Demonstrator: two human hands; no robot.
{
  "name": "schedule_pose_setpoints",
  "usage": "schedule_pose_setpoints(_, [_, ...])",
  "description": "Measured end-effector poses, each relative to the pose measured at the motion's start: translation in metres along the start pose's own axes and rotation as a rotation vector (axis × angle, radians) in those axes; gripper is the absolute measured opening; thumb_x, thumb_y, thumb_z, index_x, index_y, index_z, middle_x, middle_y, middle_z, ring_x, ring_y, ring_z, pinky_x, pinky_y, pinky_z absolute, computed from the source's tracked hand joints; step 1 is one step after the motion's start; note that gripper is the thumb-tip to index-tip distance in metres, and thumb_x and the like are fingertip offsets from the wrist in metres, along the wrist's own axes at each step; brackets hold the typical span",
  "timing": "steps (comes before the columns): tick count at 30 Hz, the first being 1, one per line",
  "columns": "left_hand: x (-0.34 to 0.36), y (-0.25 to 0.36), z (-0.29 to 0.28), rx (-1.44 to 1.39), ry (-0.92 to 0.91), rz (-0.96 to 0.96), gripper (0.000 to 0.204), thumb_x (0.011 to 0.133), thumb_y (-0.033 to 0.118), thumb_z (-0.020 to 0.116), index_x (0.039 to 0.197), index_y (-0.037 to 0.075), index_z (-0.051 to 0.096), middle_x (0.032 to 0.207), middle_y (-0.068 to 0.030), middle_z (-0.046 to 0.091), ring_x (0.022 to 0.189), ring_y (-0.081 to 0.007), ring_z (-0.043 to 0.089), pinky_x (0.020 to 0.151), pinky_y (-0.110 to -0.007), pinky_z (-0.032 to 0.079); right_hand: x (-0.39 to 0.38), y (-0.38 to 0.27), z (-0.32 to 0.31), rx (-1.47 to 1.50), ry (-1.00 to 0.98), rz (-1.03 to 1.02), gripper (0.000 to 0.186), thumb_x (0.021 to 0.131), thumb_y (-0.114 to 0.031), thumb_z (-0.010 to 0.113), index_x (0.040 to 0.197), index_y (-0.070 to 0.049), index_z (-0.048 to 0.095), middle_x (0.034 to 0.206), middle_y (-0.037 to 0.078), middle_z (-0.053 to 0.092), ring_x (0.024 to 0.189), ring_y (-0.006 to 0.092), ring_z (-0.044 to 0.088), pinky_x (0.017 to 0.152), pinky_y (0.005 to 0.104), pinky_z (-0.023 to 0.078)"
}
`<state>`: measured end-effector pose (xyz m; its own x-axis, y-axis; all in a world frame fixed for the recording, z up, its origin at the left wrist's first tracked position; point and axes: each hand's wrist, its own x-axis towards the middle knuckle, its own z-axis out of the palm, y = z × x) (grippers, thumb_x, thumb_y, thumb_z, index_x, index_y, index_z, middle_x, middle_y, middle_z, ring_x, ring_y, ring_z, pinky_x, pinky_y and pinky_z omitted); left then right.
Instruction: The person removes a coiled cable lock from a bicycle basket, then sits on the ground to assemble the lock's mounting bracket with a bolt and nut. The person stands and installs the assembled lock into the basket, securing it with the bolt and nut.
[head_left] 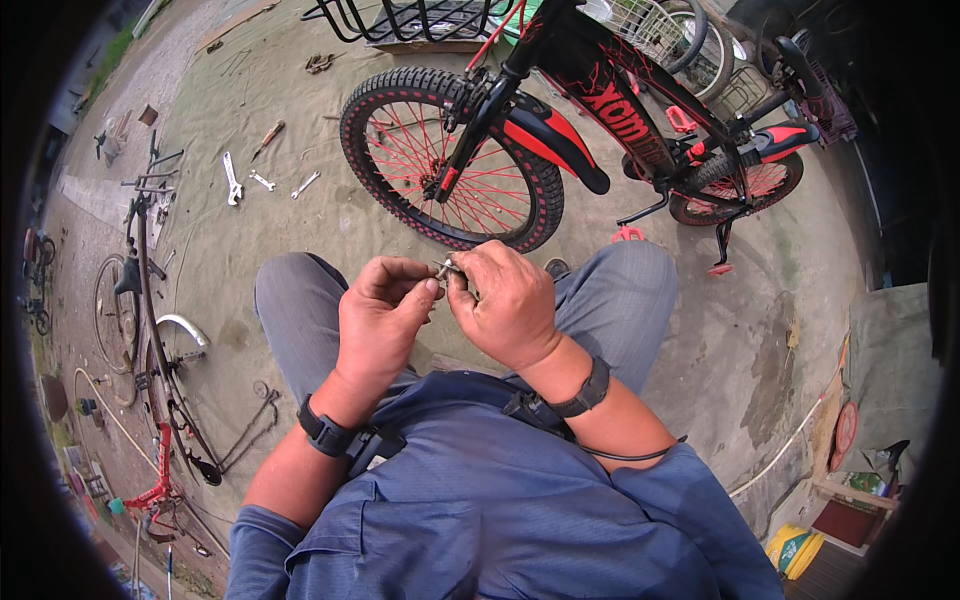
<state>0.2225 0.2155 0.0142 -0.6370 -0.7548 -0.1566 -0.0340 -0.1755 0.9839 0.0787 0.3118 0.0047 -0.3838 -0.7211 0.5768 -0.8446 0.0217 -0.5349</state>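
Note:
Above my lap, my left hand (388,308) and my right hand (507,305) meet fingertip to fingertip. Between them is a small metal part (444,269), pinched by thumb and fingers from both sides. It looks like a little bolt or fitting, mostly hidden by the fingers, so its exact kind cannot be made out. Just beyond the hands stands a black and red bicycle, its front wheel (452,160) with red spokes and a knobby tyre. Neither hand touches the wheel.
An adjustable wrench (232,179), two smaller wrenches, one a spanner (306,185), and a screwdriver (268,138) lie on the ground cloth to the left. Bicycle frames and a red frame piece (155,478) crowd the far left. A yellow container (793,550) stands at lower right.

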Motion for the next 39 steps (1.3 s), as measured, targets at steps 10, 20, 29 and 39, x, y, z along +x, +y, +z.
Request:
schedule_pose_setpoints(10, [-0.002, 0.005, -0.003, 0.119, -0.105, -0.109, 0.025, 0.1, 0.002, 0.059, 0.123, -0.003, 0.064, 0.112, -0.0084, 0.07, 0.097, -0.0143, 0.069, 0.085, -0.028, 0.055, -0.002, 0.002, -0.002, 0.018, -0.01, 0.067, 0.018, 0.078, -0.006, 0.077, 0.095, -0.005, 0.071, 0.088, 0.011, 0.068, 0.075, 0.0323, 0.069, 0.065, 0.0405, 0.055])
schedule_pose_setpoints(20, [-0.004, 0.006, -0.004, 0.119, -0.123, 0.04, 0.025, 0.1, 0.005, 0.06, 0.124, 0.001, 0.067, 0.11, -0.0025, 0.069, 0.093, -0.0091, 0.065, 0.074, -0.023, 0.05, -0.003, 0.003, -0.001, 0.05, -0.008, 0.087, 0.019, 0.079, -0.006, 0.076, 0.097, -0.004, 0.071, 0.089, 0.012, 0.068, 0.076, 0.0332, 0.069, 0.066, 0.0399, 0.055])
schedule_pose_setpoints(29, [-0.003, 0.01, -0.003, 0.103, -0.154, 0.135, 0.023, 0.1, 0.002, 0.058, 0.12, -0.003, 0.068, 0.104, -0.006, 0.068, 0.093, -0.0116, 0.066, 0.085, -0.029, 0.056, -0.006, 0.005, 0.002, 0.171, -0.046, 0.194, 0.017, 0.081, -0.008, 0.075, 0.097, -0.006, 0.069, 0.09, 0.011, 0.069, 0.078, 0.0329, 0.069, 0.067, 0.042, 0.056])
schedule_pose_setpoints(39, [0.002, 0.016, -0.009, 0.111, -0.088, 0.123, 0.023, 0.101, 0.002, 0.057, 0.12, -0.002, 0.069, 0.102, -0.0045, 0.065, 0.086, -0.0098, 0.064, 0.078, -0.026, 0.054, -0.004, 0.01, 0.003, 0.309, -0.054, 0.252, 0.014, 0.085, -0.008, 0.073, 0.096, -0.001, 0.071, 0.09, 0.015, 0.072, 0.079, 0.0324, 0.071, 0.07, 0.0385, 0.056])
